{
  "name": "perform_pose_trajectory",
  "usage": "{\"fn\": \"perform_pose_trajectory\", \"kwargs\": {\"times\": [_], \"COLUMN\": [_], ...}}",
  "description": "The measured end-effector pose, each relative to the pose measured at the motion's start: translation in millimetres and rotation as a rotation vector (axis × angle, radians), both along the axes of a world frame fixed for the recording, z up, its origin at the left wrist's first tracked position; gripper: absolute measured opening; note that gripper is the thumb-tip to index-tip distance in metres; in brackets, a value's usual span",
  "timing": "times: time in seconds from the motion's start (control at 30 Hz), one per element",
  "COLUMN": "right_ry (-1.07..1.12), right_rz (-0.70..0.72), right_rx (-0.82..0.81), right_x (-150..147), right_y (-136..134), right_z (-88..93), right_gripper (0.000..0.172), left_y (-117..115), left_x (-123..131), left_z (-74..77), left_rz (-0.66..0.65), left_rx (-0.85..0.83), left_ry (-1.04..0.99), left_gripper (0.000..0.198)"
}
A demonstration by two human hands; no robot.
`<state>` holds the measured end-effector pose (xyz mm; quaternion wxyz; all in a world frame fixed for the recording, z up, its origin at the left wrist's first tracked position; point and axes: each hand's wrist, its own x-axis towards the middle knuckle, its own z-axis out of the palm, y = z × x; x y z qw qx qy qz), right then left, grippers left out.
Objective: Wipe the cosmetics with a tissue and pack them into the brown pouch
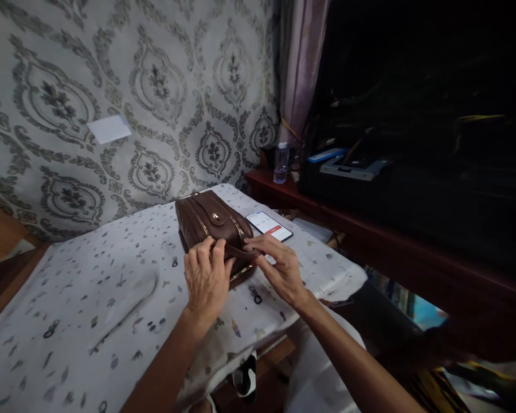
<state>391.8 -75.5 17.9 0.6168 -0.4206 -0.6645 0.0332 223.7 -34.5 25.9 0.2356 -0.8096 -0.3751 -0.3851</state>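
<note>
A brown leather bag (227, 229) with gold zippers and a snapped strap over its top rests on the patterned white cloth. My left hand (208, 278) grips the bag's near end, fingers over its upper edge and thumb on the side. At the near right corner, my right hand (279, 264) pinches the bag's edge beside the end of a gold zipper, thumb and forefinger together. Whether a zipper pull is between those fingers cannot be made out. Just beyond the right hand lies a phone (270, 225) with a lit screen, close to the bag's right side.
The white cloth (81, 298) covers a table against a patterned wall. A plastic bottle (281, 163) stands on a dark red desk (262, 183) at the back right. A large dark screen (413, 115) rises above that desk. A white paper (109, 129) is on the wall.
</note>
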Motion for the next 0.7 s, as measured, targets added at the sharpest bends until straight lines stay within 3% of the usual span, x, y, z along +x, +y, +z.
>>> {"fn": "perform_pose_trajectory", "kwargs": {"times": [0.27, 0.7], "right_ry": [-0.054, -0.134], "right_rz": [-0.029, -0.057], "right_rx": [0.036, 0.043], "right_x": [-3.4, -4.1], "right_y": [-4.1, -8.0], "right_z": [-1.2, -6.7], "right_gripper": [0.014, 0.014], "left_y": [0.6, 0.7], "left_x": [-0.6, -2.2], "left_z": [-0.7, -0.4], "left_rz": [-0.002, -0.009], "left_rx": [0.014, 0.035], "left_ry": [0.004, 0.013], "left_gripper": [0.032, 0.032]}}
